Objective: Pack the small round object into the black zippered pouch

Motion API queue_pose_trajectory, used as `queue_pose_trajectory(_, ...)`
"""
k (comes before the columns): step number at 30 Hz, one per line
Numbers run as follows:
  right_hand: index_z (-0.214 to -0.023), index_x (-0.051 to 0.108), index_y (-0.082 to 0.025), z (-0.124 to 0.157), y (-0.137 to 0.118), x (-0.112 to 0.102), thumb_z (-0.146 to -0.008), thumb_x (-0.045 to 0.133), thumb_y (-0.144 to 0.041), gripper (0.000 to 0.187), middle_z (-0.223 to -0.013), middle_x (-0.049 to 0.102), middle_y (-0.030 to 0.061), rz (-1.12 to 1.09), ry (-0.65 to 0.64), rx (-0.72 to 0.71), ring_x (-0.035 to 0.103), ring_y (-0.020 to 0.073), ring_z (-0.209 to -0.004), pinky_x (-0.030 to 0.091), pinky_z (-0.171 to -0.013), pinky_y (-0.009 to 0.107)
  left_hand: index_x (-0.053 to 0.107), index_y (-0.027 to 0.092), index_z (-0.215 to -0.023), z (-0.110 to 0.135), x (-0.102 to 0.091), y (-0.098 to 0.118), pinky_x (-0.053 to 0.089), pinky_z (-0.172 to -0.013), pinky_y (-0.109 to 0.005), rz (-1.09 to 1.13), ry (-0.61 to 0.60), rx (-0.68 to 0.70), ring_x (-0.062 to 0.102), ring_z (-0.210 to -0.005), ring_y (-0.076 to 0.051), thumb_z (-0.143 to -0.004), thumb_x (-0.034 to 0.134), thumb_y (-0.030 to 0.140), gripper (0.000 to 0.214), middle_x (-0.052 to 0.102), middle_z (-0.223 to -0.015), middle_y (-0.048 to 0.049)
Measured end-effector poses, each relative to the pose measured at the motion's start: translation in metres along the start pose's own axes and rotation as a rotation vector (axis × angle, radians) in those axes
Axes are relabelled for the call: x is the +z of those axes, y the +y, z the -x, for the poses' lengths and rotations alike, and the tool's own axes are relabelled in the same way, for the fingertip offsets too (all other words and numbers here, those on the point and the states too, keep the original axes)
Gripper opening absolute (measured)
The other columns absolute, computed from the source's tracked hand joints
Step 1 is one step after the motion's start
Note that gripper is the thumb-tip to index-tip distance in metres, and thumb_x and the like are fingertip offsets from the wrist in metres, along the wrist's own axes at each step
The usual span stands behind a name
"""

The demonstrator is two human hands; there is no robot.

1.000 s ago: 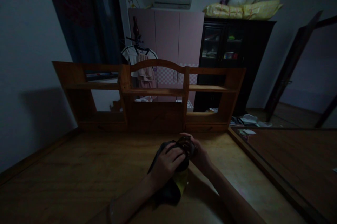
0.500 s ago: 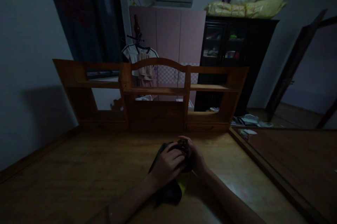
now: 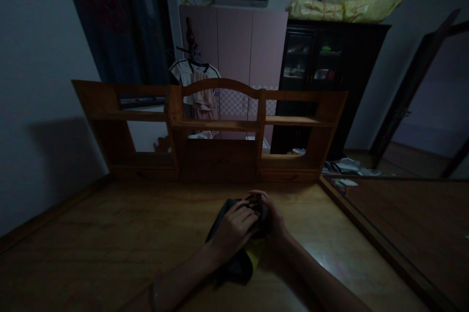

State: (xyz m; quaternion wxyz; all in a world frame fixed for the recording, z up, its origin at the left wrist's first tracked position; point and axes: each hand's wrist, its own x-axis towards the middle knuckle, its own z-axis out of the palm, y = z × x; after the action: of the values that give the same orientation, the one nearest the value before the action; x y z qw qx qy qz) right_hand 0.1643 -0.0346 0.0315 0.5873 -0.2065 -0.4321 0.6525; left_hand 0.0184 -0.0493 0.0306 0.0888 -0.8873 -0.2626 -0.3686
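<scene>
On the wooden tabletop (image 3: pixel 146 234) lies a dark, soft-looking item (image 3: pixel 240 268), its kind hard to tell in the dim light. A yellow patch (image 3: pixel 255 251) shows at its lower right. My left hand (image 3: pixel 236 224) rests over the item from the left, its fingers bent onto the top. From the right, my right hand (image 3: pixel 273 217) curls around the far side, fingertips bent toward the left ones. Both hands hold the item between them. Whatever the fingertips pinch is hidden in shadow.
A wooden shelf unit (image 3: pixel 216 125) with drawers stands along the tabletop's far edge. A raised wooden rim (image 3: pixel 366 231) runs down the right side, and a white wall (image 3: pixel 44 156) is at the left. Small papers (image 3: pixel 346 182) lie beyond the rim.
The left fingers have shifted slightly and straightened a little over the dark item. My right hand stays nearly in place, and the view has tilted very slightly.
</scene>
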Motion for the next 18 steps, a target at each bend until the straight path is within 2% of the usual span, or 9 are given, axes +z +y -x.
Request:
queue_pose_trajectory(9, -0.099, 0.062, -0.021, -0.0006, -0.001, -0.0017, -0.082, 0.051, -0.038, 0.026, -0.087, 0.065, 0.0037, 0.057, -0.03, -0.009, 0.058, 0.0196, -0.081, 0.042, -0.075, 0.029, 0.057, 0.016, -0.103, 0.0026, 0.0022, 0.0013, 0.043, -0.101, -0.046, -0.018, -0.004, -0.016, 0.059, -0.105, -0.024, -0.082, 0.063, 0.022, 0.023, 0.065, -0.105, -0.0083)
queue_pose_trajectory(18, -0.097, 0.063, -0.021, -0.0017, -0.0036, 0.0, -0.081, 0.052, -0.04, 0.027, -0.086, 0.065, 0.0034, 0.061, 0.031, -0.037, 0.057, 0.0195, -0.079, 0.042, -0.074, 0.029, 0.057, 0.017, -0.105, 0.0012, 0.0002, 0.002, 0.041, -0.103, -0.047, 0.053, 0.0, -0.019, 0.06, -0.102, -0.022, -0.085, 0.058, 0.017, 0.021, 0.066, -0.104, -0.006)
